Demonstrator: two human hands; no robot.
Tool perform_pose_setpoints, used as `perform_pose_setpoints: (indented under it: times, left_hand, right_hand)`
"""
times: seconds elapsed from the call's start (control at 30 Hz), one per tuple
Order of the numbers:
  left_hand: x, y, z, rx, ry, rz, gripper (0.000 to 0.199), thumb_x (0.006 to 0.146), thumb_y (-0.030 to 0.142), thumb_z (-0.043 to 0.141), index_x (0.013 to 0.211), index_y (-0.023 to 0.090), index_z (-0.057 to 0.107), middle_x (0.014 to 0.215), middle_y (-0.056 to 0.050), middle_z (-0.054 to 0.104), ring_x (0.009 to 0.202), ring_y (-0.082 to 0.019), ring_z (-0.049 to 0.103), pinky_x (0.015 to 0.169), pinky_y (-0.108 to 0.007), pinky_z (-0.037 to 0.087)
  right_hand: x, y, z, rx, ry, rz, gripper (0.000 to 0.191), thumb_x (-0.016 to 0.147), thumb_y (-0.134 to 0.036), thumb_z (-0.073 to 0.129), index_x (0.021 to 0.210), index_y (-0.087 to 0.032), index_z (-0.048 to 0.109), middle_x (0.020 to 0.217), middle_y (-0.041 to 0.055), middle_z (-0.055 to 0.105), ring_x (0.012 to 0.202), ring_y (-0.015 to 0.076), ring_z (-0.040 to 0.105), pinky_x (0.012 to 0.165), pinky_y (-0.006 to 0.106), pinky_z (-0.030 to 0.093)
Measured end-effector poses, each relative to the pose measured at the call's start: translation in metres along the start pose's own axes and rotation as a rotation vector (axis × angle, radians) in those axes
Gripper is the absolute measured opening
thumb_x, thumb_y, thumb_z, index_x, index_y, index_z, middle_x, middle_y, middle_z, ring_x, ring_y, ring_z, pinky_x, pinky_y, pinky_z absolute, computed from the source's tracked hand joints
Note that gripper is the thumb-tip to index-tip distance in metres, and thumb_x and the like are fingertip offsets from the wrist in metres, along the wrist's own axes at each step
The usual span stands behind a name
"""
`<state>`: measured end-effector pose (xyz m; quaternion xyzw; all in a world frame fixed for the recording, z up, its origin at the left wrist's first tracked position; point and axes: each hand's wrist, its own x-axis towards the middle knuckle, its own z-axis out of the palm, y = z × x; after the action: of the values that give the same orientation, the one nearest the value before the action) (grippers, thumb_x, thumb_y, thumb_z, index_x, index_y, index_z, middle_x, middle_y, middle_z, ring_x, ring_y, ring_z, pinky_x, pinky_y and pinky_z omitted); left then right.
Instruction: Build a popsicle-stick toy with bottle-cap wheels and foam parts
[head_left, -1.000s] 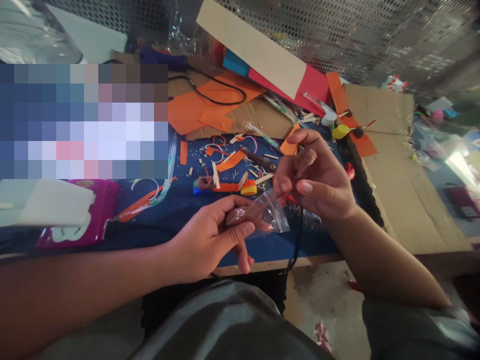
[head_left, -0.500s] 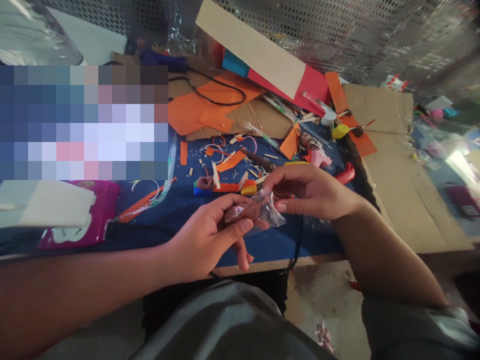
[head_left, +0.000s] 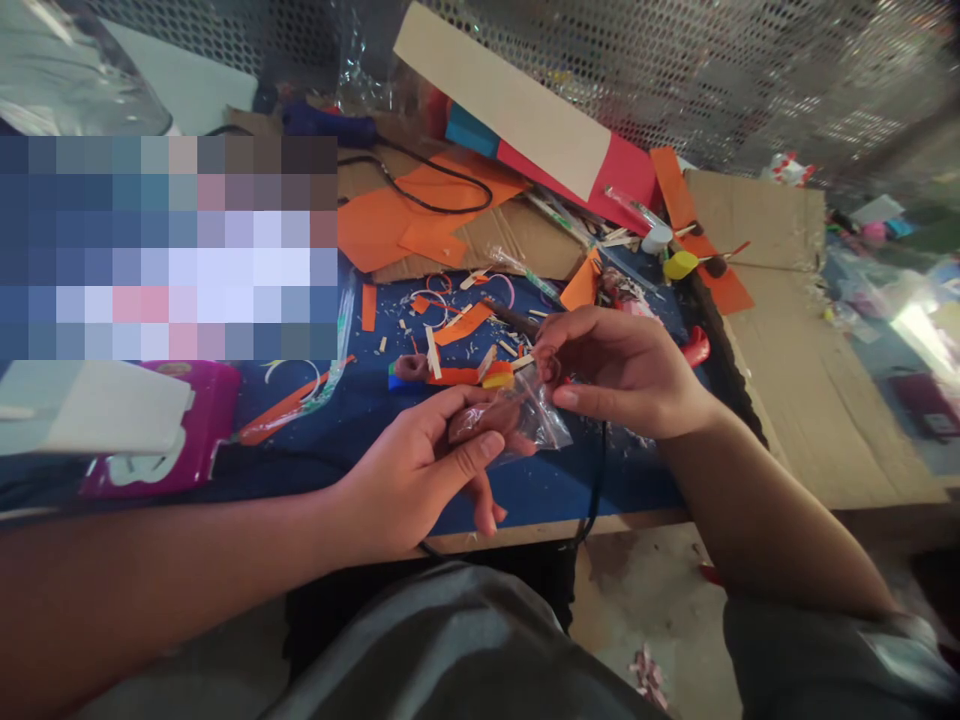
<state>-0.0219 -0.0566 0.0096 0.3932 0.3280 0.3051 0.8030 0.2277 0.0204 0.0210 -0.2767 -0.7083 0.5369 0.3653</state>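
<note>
Over the table (head_left: 525, 495), near six o'clock of the view's centre, a clear bag (head_left: 531, 410) of brown material (head_left: 476, 421) is gripped from eight o'clock by the left hand (head_left: 420, 460), fingers closed. At two o'clock, the right hand (head_left: 626, 372) is half curled; whether anything is pinched cannot be told.

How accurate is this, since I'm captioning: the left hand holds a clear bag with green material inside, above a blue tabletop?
The material inside is brown, not green, as the head view shows; the left hand does hold the clear bag above a blue tabletop.
</note>
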Motion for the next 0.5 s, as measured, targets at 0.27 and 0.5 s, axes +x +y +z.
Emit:
perform_pose_setpoints:
  times: [0.27, 0.5]
  left_hand:
    - [0.001, 0.001, 0.001, 0.047, 0.005, -0.012, 0.029, 0.104, 0.039, 0.074, 0.117, 0.017, 0.06, 0.114, -0.008, 0.082, 0.05, -0.006, 0.07, 0.07, -0.03, 0.07]
    - [0.0, 0.0, 0.0, 0.061, -0.009, -0.01, 0.031, 0.104, 0.044, 0.074, 0.116, 0.018, 0.06, 0.08, 0.003, 0.075, 0.049, -0.011, 0.07, 0.07, -0.032, 0.07]
  right_hand:
    - [-0.006, 0.006, 0.004, -0.192, -0.062, 0.028, 0.027, 0.092, -0.028, 0.085, 0.117, -0.024, 0.076, 0.102, 0.0053, 0.078, 0.078, 0.0162, 0.07, 0.068, 0.029, 0.06]
    - [0.0, 0.011, 0.013, -0.289, -0.056, -0.138, 0.043, 0.079, -0.051, 0.098, 0.102, -0.02, 0.078, 0.087, 0.004, 0.078, 0.072, 0.0149, 0.07, 0.063, 0.026, 0.054]
